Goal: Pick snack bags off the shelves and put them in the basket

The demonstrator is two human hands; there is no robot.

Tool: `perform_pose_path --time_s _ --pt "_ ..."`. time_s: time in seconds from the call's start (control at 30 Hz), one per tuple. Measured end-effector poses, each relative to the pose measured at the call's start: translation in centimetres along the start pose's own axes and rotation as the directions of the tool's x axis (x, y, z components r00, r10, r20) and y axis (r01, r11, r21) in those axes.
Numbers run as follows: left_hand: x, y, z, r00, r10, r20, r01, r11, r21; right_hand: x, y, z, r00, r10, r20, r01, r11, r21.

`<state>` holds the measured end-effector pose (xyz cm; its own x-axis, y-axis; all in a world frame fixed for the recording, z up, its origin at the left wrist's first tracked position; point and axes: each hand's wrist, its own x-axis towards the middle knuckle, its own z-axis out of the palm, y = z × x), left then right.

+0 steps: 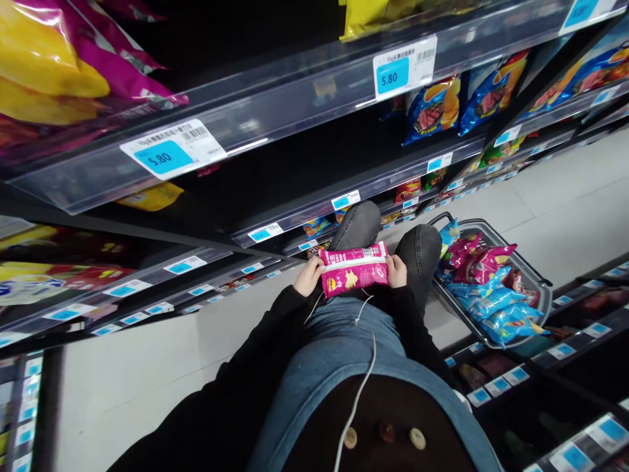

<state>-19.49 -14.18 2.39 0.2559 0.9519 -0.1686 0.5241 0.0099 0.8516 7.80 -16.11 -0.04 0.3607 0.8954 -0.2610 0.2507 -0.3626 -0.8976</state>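
A pink bag of chips (pixel 354 270) is stretched sideways above my lap, its back seam facing up. My left hand (pixel 308 275) pinches the bag's left end, and my right hand (pixel 396 271) pinches its right end. Both hands are closed at the edges of the packet. To the right of my knee, a dark shopping basket (pixel 544 283) stands on the floor, with several blue bags (pixel 496 305) and several pink bags (pixel 484 259) piled inside.
Ahead rise dark shelves with price tags (pixel 403 69) along their clear front rails. Large purple and yellow bags (pixel 54 62) lie upper left; blue chip bags (pixel 435 108) stand on a shelf to the right. Another shelf row (pixel 570 341) borders the aisle behind the basket. Pale floor tiles (pixel 147 367) show lower left.
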Motion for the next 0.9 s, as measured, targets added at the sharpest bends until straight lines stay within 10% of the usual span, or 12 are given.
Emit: perform_pose_path --time_s 0.3,0.47,0.6,0.73,0.9 --pt "1.5 -0.3 -0.7 0.937 -0.315 0.148 0.343 0.764 -0.546 -0.2 0.1 0.4 0.999 -0.032 0.029 0.029 0.995 0.099" --pt "1.6 2.6 -2.1 0.871 -0.360 0.335 0.466 0.821 -0.329 -0.5 -0.7 0.0 0.992 -0.124 0.006 0.122 0.983 0.135" --pt "2.4 4.9 -2.3 0.935 -0.287 0.209 0.329 0.921 -0.208 -0.7 -1.9 -1.2 0.990 -0.103 -0.097 0.117 0.982 0.150" --pt "3.2 8.7 -1.9 0.944 -0.271 0.189 0.325 0.862 -0.388 -1.6 -3.3 -3.8 0.979 -0.068 -0.191 0.113 0.964 0.239" --pt "4.5 14.6 -1.1 0.931 -0.231 0.283 0.339 0.835 -0.434 -4.1 -5.3 -10.6 0.991 -0.116 0.061 0.084 0.919 0.386"
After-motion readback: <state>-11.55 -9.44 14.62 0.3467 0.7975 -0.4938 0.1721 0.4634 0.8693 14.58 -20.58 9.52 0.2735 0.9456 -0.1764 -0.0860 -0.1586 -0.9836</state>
